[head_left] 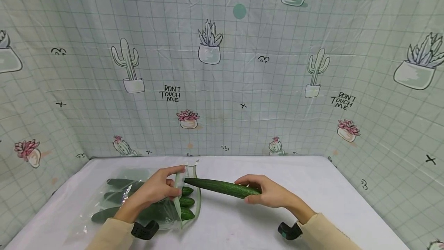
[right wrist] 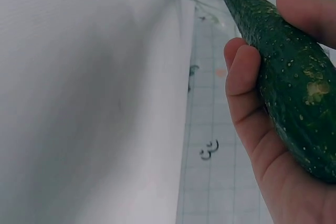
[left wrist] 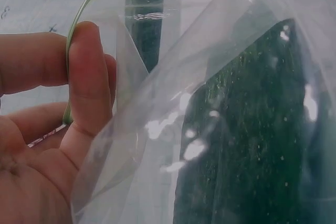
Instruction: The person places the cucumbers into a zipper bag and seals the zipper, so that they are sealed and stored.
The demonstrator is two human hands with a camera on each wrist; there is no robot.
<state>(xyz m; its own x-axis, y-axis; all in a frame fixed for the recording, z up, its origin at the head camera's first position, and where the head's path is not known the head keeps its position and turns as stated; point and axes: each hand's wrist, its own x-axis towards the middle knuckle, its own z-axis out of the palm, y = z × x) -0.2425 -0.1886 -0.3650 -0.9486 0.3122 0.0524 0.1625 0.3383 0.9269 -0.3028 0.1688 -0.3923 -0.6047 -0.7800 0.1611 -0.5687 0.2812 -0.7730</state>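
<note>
A long green cucumber (head_left: 222,187) is gripped near its right end by my right hand (head_left: 267,191). Its narrow tip points left, right at the mouth of a clear plastic bag (head_left: 86,213). My left hand (head_left: 157,188) pinches the bag's upper rim, and in the left wrist view the thumb and fingers (left wrist: 89,72) hold the green-edged film between them. Several cucumbers (head_left: 186,202) lie side by side inside the bag, with their ends showing at the opening. Seen from the right wrist, fingers and thumb curl round the bumpy cucumber (right wrist: 294,77).
The bag lies on the left part of a white-covered table (head_left: 295,173). A patterned curtain (head_left: 222,76) with cactus drawings rises behind the table and along both sides. Each wrist carries a black device (head_left: 289,230).
</note>
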